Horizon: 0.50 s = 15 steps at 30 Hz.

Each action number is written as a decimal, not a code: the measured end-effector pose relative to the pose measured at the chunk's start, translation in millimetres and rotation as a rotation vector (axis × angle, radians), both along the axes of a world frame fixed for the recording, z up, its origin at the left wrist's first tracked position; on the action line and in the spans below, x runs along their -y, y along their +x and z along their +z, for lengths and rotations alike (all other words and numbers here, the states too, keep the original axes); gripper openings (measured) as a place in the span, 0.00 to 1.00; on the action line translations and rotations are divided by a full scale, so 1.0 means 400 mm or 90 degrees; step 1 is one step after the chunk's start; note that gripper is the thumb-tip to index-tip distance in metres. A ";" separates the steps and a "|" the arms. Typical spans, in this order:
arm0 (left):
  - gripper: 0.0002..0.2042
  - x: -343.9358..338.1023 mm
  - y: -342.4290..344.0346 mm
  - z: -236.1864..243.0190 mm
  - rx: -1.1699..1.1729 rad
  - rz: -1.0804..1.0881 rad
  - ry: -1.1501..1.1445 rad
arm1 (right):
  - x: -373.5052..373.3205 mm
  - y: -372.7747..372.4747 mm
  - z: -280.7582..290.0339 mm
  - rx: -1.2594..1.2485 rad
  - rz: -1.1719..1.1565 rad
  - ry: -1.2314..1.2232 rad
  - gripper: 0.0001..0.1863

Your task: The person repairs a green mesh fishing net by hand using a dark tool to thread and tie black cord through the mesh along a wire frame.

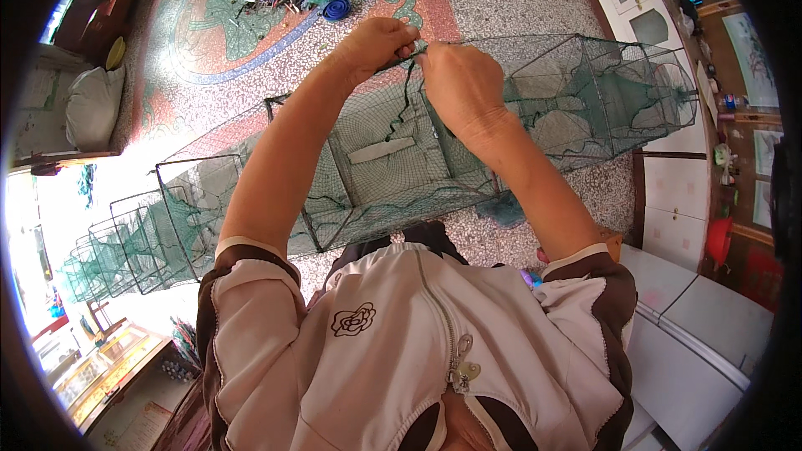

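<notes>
A long cage of green netting on square metal frames (pixel 380 188) stretches sideways in front of me. At its far upper edge my left hand (pixel 376 48) has its fingers curled in a pinch on the netting's edge. Right beside it my right hand (pixel 459 83) is closed, thumb and finger at a small pale green bit of cord or knot (pixel 419 47) on that edge; the fingertips are partly hidden. A dark green cord (pixel 407 93) hangs from between my hands down over the mesh. A pale flat strip (pixel 380 149) lies within the cage.
A pile of scraps with yellow and blue coiled strips (pixel 334 8) lies on the patterned floor beyond. White cabinets (pixel 672 217) line the right, with a white appliance (pixel 710 317) at lower right. A white sack (pixel 93 104) stands left. A wooden cabinet (pixel 117 384) is lower left.
</notes>
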<state>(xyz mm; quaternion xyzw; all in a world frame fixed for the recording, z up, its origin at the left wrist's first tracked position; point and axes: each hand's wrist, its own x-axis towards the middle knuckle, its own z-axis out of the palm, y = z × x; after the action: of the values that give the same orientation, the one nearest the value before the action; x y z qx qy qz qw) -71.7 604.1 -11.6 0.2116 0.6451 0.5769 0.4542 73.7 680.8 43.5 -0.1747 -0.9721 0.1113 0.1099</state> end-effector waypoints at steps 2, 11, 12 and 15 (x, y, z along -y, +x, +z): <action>0.12 0.004 0.021 0.017 -0.085 0.053 0.056 | -0.004 -0.015 -0.014 -0.111 0.009 0.025 0.08; 0.08 -0.002 0.005 -0.005 0.138 0.118 0.147 | -0.097 -0.110 -0.019 0.081 -0.017 -0.165 0.16; 0.07 -0.002 -0.001 -0.012 0.224 0.146 0.149 | -0.093 -0.115 -0.022 0.016 -0.020 -0.152 0.15; 0.07 -0.004 -0.013 -0.021 0.188 0.070 0.085 | -0.086 -0.148 -0.006 -0.205 -0.019 -0.139 0.14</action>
<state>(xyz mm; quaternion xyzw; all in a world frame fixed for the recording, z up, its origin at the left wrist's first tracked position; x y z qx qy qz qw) -76.8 605.9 -20.2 0.1186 0.5422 0.6673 0.4967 14.3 715.1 40.9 -0.1804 -0.9214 0.2411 0.2457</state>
